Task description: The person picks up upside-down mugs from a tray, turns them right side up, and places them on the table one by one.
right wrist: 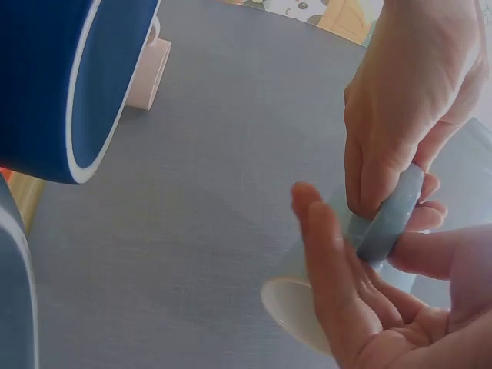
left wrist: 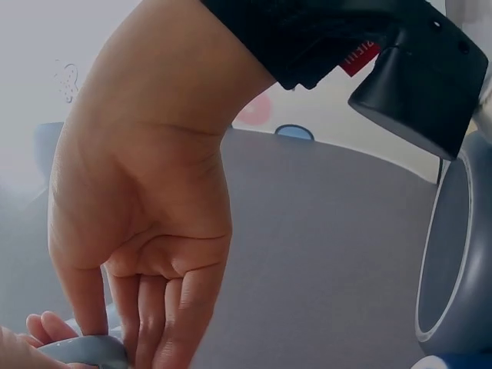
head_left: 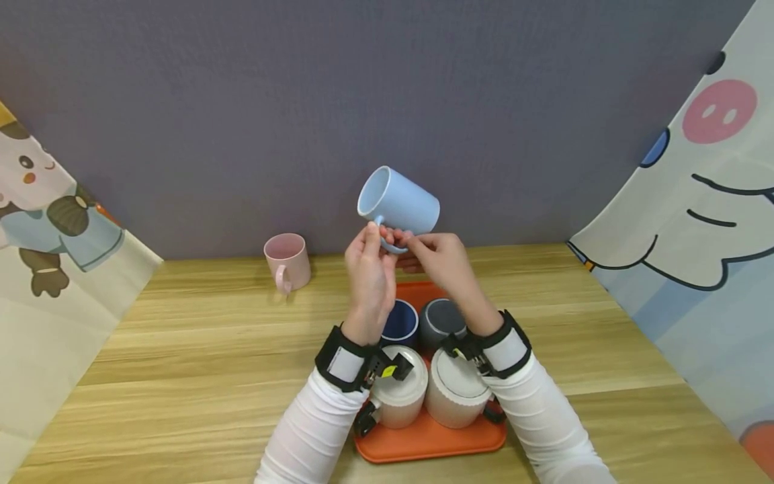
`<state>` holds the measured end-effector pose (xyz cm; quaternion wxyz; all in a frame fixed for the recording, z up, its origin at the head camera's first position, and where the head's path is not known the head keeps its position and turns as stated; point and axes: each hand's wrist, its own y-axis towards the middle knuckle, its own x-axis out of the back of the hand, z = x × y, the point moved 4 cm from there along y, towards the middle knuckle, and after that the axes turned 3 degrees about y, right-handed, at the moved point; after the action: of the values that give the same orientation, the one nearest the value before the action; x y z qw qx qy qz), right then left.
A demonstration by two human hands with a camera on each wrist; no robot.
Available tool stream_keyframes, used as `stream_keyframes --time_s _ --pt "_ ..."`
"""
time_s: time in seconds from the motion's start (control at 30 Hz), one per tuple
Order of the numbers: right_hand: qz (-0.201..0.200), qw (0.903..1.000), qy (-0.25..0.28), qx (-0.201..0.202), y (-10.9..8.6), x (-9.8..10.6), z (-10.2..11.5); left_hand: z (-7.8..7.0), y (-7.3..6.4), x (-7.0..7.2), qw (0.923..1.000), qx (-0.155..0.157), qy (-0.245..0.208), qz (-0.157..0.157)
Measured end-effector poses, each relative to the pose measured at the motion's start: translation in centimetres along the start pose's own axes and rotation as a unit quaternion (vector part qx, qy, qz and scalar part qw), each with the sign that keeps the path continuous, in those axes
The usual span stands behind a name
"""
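Note:
A light blue mug (head_left: 408, 202) hangs in the air above the back of the table, tilted on its side with its mouth to the left. Its handle points down. My left hand (head_left: 370, 286) pinches that handle (right wrist: 393, 215) between thumb and fingers. From the other side my right hand (head_left: 444, 265) grips the handle too, thumb pressed on it. In the right wrist view, some fingers of the right hand (right wrist: 384, 307) reach out straight along the mug. Fingers hide part of the mug's wall. A pink mug (head_left: 287, 262) stands upright to the left, apart from both hands.
An orange-red tray (head_left: 432, 444) lies below my forearms. On it are a navy mug (head_left: 400, 321), a dark grey mug (head_left: 443, 319) and two cream mugs (head_left: 399, 396), partly hidden by my wrists. A grey wall (head_left: 242, 134) rises behind the wooden table (head_left: 211, 376).

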<state>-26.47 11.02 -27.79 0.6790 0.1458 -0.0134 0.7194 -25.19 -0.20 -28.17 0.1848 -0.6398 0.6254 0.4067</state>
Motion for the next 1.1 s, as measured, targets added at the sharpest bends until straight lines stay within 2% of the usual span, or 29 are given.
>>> stream_keyframes --time_s 0.17,0.4,0.6,0.7,0.77,0.93,1.0,1.1 --pt "-0.010 0.9979 0.063 -0.008 0.0 0.4 -0.1 0.2 0.0 -0.2 0.9999 0.009 0.001 0.013" --pt "-0.010 0.9889 0.147 -0.019 0.0 1.0 -0.3 0.4 0.0 -0.4 0.9988 0.010 0.012 0.046" --pt "-0.022 0.9857 0.165 -0.028 0.0 1.6 -0.5 0.4 0.0 -0.3 0.9975 -0.003 0.050 0.050" --pt "-0.027 0.9849 0.167 -0.039 0.0 1.7 -0.7 0.4 0.0 -0.1 0.9949 -0.009 0.089 0.046" --pt "-0.035 0.9838 0.170 -0.047 0.0 1.9 -0.7 0.3 0.0 0.0 0.9901 -0.022 0.131 0.047" --pt "-0.052 0.9785 0.193 -0.052 0.1 2.1 -0.6 -0.1 -0.1 0.1 0.9667 -0.072 0.241 0.047" --pt "-0.055 0.9763 0.203 -0.052 0.2 2.1 -0.4 -0.2 -0.2 0.1 0.9598 -0.083 0.265 0.044" --pt "-0.057 0.9745 0.210 -0.055 0.2 2.2 -0.3 -0.3 -0.1 0.1 0.9540 -0.085 0.285 0.037"
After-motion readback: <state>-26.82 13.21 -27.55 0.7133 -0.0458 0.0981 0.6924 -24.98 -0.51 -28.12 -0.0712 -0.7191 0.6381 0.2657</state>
